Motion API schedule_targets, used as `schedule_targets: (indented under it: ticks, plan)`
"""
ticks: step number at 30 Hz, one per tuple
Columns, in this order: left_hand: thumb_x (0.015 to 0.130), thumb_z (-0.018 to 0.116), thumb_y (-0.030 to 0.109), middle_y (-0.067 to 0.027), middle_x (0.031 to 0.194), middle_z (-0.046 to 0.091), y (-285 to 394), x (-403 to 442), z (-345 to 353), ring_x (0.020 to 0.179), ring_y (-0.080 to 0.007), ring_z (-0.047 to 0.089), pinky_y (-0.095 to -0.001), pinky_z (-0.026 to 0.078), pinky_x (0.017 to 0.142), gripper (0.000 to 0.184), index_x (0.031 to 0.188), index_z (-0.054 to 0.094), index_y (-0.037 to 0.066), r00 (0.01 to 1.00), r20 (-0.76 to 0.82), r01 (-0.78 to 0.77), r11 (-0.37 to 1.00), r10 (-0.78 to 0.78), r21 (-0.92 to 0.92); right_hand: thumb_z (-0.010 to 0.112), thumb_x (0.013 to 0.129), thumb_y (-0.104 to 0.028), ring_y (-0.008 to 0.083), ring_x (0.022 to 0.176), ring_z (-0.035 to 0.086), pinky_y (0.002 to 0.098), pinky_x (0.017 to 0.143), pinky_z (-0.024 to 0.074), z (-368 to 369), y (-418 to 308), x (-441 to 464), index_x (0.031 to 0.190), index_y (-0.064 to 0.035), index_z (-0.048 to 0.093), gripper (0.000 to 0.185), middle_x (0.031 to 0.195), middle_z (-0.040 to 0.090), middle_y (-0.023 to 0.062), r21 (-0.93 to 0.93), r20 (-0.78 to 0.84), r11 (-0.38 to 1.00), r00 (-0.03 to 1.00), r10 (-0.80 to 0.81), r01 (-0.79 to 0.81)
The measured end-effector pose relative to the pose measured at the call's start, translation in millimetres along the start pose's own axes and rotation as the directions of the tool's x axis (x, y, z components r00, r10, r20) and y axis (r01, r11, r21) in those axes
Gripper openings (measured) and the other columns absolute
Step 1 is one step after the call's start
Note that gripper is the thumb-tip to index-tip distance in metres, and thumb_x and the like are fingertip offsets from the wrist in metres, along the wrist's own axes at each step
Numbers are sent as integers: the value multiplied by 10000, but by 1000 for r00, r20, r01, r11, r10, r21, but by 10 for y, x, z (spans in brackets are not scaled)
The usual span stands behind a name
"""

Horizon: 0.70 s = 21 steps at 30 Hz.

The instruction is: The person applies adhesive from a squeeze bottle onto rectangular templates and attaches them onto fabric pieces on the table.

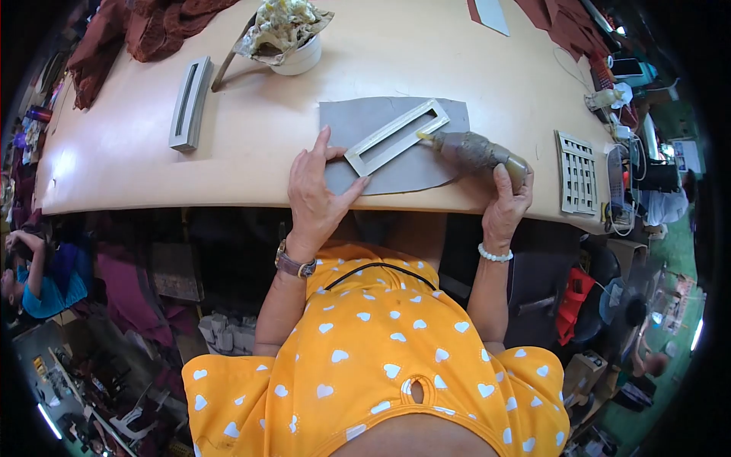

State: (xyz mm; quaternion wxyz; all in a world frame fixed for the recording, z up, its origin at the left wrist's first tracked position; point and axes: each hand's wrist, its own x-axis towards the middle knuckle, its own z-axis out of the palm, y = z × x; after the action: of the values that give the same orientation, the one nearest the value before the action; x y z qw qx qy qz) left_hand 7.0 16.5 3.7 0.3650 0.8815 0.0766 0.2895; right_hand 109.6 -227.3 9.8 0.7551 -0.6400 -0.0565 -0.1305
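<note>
A pale rectangular frame with a long slot [371,154] lies slanted on a grey sheet of material [411,174]. My left hand [314,186] grips its lower left end, thumb at the near side and fingers at the far side. In my right hand [509,202] is a squeeze glue bottle [476,151], its body brown and worn. The bottle is tipped sideways, and its yellow nozzle [425,136] points at the frame's right part, by the slot. Whether the nozzle touches the frame I cannot tell.
A stack of similar slotted frames [190,103] stands at the left. Behind is a white tub [301,59] with crumpled, crusted material and a stick. A slatted panel [577,174] lies at the right edge. Dark red material [152,30] is at the far left; another person [53,282] sits beyond.
</note>
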Motion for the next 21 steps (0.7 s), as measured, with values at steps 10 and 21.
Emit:
schedule_targets:
  ticks: [10,21]
  plan:
    - [843,559,121,-109,920,625,-73,-7,0,841,-275,538,-385,401,827,514,1311,399,-21,999,-30,-43,993,40,-108,753,743,-89,85,887,531,222,799,451,287,-142,-571,1077,-26,518,413,970,567,20,-4,160,994,981,111,-112]
    - [868,540,93,-107,992,625,-43,-13,-8,961,-248,550,-351,408,892,442,1284,444,-20,999,12,50,992,-49,-113,606,826,-154,235,1046,566,360,903,463,45,-126,49,1065,-13,526,289,1154,572,134,571,186,748,941,282,-338]
